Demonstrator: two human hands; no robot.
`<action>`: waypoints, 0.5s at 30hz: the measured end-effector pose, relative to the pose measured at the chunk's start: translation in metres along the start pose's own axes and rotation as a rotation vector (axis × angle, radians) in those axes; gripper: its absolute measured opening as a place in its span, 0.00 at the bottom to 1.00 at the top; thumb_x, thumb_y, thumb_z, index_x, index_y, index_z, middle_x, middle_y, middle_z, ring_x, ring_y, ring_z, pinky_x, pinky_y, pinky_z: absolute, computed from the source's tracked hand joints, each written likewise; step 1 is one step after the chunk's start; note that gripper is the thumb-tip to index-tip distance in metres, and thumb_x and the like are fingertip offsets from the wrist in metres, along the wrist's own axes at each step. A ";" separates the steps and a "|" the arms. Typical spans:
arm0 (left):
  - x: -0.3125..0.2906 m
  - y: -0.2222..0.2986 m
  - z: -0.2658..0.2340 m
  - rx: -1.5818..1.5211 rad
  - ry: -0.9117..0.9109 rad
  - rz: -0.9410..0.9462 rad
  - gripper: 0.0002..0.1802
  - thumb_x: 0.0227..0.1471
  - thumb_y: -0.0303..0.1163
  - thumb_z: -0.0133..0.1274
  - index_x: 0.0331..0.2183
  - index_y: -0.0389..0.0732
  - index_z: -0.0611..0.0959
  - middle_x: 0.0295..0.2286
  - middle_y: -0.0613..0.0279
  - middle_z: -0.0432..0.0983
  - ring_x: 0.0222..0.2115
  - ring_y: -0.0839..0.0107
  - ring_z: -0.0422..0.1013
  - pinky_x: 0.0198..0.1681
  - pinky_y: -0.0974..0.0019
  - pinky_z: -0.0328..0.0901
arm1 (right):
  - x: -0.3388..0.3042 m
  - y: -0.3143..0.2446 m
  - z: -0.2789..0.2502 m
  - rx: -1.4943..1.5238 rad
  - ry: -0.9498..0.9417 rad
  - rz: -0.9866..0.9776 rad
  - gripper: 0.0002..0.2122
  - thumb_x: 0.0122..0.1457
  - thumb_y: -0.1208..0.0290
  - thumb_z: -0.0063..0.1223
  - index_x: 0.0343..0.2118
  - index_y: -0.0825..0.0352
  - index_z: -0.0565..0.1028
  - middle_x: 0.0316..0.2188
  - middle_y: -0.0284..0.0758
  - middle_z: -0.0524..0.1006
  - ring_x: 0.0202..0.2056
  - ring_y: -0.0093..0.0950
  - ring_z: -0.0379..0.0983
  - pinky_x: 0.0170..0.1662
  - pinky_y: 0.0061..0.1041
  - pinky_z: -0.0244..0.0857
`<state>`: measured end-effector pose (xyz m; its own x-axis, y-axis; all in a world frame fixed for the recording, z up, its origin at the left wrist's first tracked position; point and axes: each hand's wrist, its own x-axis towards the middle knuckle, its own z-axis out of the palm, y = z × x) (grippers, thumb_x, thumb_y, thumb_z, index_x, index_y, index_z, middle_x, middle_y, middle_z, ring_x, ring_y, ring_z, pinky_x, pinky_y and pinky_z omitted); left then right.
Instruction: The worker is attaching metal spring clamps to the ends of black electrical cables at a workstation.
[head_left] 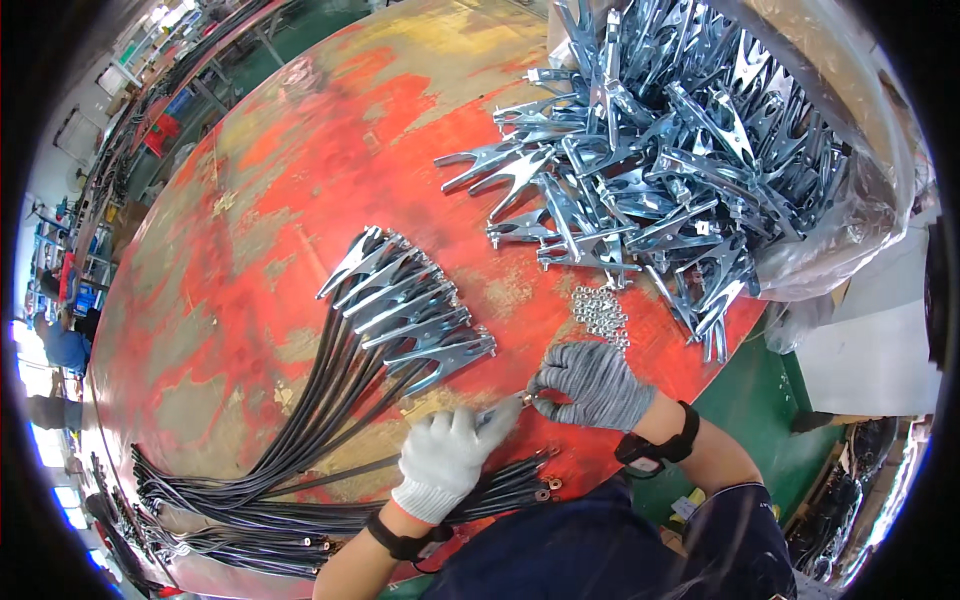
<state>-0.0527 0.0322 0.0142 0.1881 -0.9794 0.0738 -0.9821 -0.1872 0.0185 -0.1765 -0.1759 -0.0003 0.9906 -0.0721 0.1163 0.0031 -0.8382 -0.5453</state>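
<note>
My left hand [442,460], in a white knit glove, is closed around a silvery metal clamp [487,415], mostly hidden by the fingers. A black cable [350,471] runs out leftward from under this hand. My right hand [590,385], in a grey glove, pinches at a small metallic bit [527,398] at the clamp's tip; its fingertips hide what exactly they grip. Just beyond the right hand lies a small heap of metal nuts [600,312]. Ahead of the left hand, a row of spring clamps [400,305] joined to black cables [310,410] lies side by side.
A large pile of loose metal clamps [660,150] spreads at the far right, spilling from a plastic-lined box [860,210]. More black cables with copper-coloured end lugs [543,490] lie along the near edge of the worn red table [250,200]. Shelves and people stand at the far left.
</note>
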 end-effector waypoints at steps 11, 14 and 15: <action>0.000 -0.002 -0.002 -0.034 -0.010 0.015 0.29 0.47 0.34 0.49 0.53 0.65 0.75 0.20 0.67 0.67 0.16 0.70 0.68 0.18 0.66 0.63 | 0.000 0.001 0.008 0.040 -0.043 0.049 0.09 0.52 0.60 0.58 0.31 0.60 0.77 0.29 0.33 0.75 0.31 0.34 0.74 0.33 0.35 0.69; -0.001 -0.002 0.001 -0.046 -0.007 0.007 0.29 0.47 0.33 0.49 0.54 0.64 0.75 0.20 0.67 0.68 0.17 0.69 0.69 0.18 0.66 0.63 | -0.002 0.002 0.011 0.050 0.032 -0.018 0.09 0.54 0.61 0.58 0.33 0.59 0.78 0.29 0.33 0.75 0.31 0.34 0.74 0.34 0.34 0.69; 0.000 -0.002 0.000 -0.045 -0.008 0.009 0.29 0.47 0.33 0.49 0.54 0.64 0.75 0.20 0.67 0.68 0.17 0.69 0.69 0.18 0.66 0.63 | -0.003 0.001 0.010 0.058 -0.003 -0.013 0.09 0.54 0.61 0.57 0.34 0.59 0.79 0.29 0.33 0.75 0.32 0.34 0.74 0.34 0.33 0.70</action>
<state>-0.0506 0.0328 0.0139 0.1792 -0.9816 0.0659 -0.9825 -0.1751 0.0627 -0.1778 -0.1714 -0.0095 0.9909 -0.0593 0.1212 0.0241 -0.8062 -0.5912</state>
